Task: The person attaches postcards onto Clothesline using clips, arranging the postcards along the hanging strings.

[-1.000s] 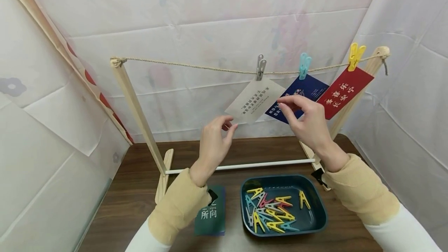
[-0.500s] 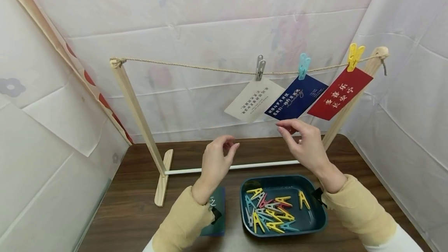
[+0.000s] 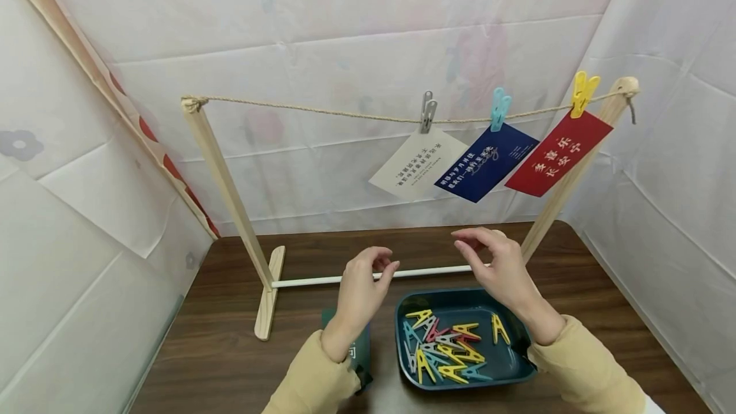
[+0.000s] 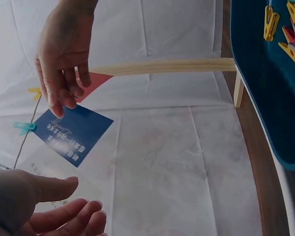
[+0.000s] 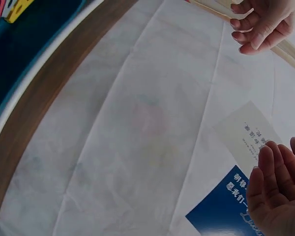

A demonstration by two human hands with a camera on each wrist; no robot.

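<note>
Neither hand holds anything. Left hand (image 3: 362,289) hangs in the air w/ fingers loosely curled, thumb and forefinger tips near each other but nothing between them; it sits just above the white crossbar (image 3: 322,280) of the wooden stand, over the near-left edge of the tray. Right hand (image 3: 497,267) is likewise empty, fingers relaxed and slightly bent, hovering over the far rim of the dark teal tray (image 3: 520,369) and in front of the crossbar's right end. Left wrist view confirms: both palms bare, fingers apart, no peg or card in them.

Below the hands, the tray holds a heap of small pegs (image 3: 445,353), mostly yellow, plus red, teal, grey; one yellow peg lies apart toward the tray's right side. Just left of the tray a dark green card (image 3: 356,353) w/ white characters lies flat on the brown table (image 3: 218,344), mostly covered by the left wrist and sleeve.

Well above the hands, a rope (image 3: 310,107) runs between two slanted wooden posts. Three cards hang from its right half, all tilted: white card (image 3: 416,165) on a grey peg (image 3: 426,110), blue card (image 3: 485,161) on a teal peg (image 3: 499,108), red card (image 3: 558,153) on a yellow peg (image 3: 583,93) next to the right post. Blue card overlaps the white one's edge; red overlaps the blue one's. Left half of rope is bare. White creased sheeting forms the backdrop and sides.
</note>
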